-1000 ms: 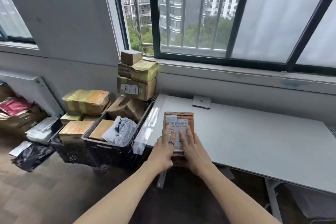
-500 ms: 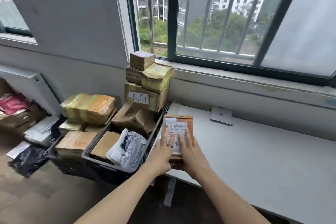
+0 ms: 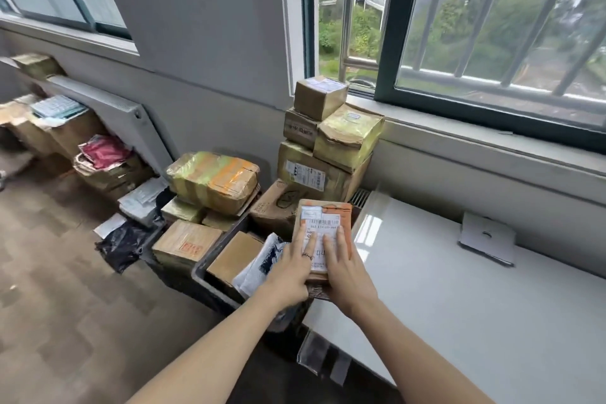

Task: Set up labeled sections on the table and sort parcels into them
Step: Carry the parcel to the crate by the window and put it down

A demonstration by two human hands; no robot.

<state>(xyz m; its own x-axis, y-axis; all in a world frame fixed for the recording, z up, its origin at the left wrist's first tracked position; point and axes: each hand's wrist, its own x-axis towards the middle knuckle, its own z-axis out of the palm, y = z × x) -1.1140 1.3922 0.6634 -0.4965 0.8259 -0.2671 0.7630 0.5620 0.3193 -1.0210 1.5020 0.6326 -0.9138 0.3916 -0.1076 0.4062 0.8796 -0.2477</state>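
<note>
Head view: the left hand [image 3: 290, 269] and right hand [image 3: 344, 269] hold one parcel [image 3: 324, 226] between them, label up, over the left end of the tabletop [image 3: 459, 298], partly above the crate [image 3: 210, 272] beside it. Fingers [image 3: 310, 241] lie nearly straight across the label; thumbs and the parcel's underside are hidden, so the grip beneath cannot be confirmed. Keep the label uncovered and level, read it fully, then set the parcel flat inside one section, edges square. No section labels are visible on the tabletop; a pale card [image 3: 487, 238] lies near the wall, its purpose unclear. Label print is too small to read. The box stack [image 3: 324, 147] beyond hides the crate's far end.
</note>
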